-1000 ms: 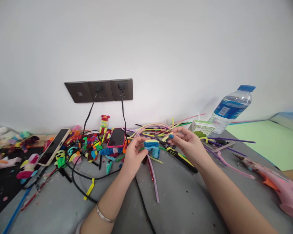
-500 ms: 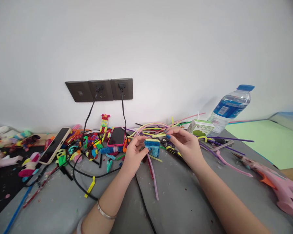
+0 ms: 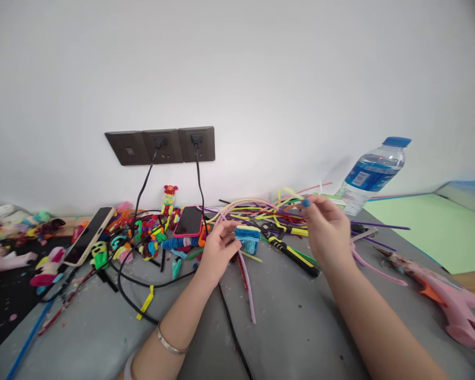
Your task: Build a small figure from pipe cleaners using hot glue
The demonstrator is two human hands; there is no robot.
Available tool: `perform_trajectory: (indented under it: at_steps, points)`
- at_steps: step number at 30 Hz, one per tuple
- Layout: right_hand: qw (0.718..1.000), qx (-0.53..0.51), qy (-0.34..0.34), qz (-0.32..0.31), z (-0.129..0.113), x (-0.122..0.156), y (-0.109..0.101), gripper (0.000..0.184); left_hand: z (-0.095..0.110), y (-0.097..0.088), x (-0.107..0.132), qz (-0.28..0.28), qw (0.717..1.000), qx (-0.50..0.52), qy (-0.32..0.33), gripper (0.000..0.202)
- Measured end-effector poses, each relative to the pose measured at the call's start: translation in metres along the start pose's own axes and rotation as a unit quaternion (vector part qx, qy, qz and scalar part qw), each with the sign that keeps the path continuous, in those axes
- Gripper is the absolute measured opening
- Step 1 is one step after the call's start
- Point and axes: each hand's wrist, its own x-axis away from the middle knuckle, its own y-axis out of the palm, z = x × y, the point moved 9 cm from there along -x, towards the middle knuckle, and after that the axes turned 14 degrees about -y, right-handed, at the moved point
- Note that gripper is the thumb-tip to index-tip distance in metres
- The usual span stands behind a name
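Lying at left is a phone (image 3: 90,236), then a pink-edged phone (image 3: 188,220); the person's left hand (image 3: 219,250) grips a blue and yellow fuzzy block (image 3: 248,240) above the table (image 3: 285,327); pliers (image 3: 294,256) lie rightward; a yellow strip (image 3: 292,192) sits pinched in the right hand (image 3: 328,229), apart from the left, near a bottle (image 3: 376,170)

Yellow stem (image 3: 293,193) blurred; glue gun (image 3: 455,305) cut off at right.

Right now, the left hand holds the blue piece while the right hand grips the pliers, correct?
Not quite: the head view shows the right hand pinching a pale yellow strip, not the pliers. The left hand does hold the blue piece.
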Motion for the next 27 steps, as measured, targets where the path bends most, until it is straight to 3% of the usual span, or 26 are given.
perform_trajectory:
  at_steps: [2, 4, 8, 27]
  points:
    - [0.986, 0.056, -0.089, -0.132, -0.02, 0.012, 0.031, 0.004, 0.0, 0.0, 0.0, -0.001, 1.0, 0.0, -0.001, 0.034]
    - [0.958, 0.088, -0.152, -0.225, -0.034, 0.025, 0.052, 0.004, -0.001, -0.001, 0.0, -0.001, 1.0, 0.0, -0.003, 0.034]
    - [0.93, 0.088, -0.185, -0.305, -0.041, 0.039, 0.068, 0.01, -0.002, 0.0, -0.001, -0.005, 1.0, 0.0, -0.004, 0.035]
    - [0.87, 0.184, -0.307, -0.339, -0.06, 0.048, 0.078, 0.013, -0.003, 0.002, -0.001, -0.014, 1.0, 0.024, -0.008, 0.038]
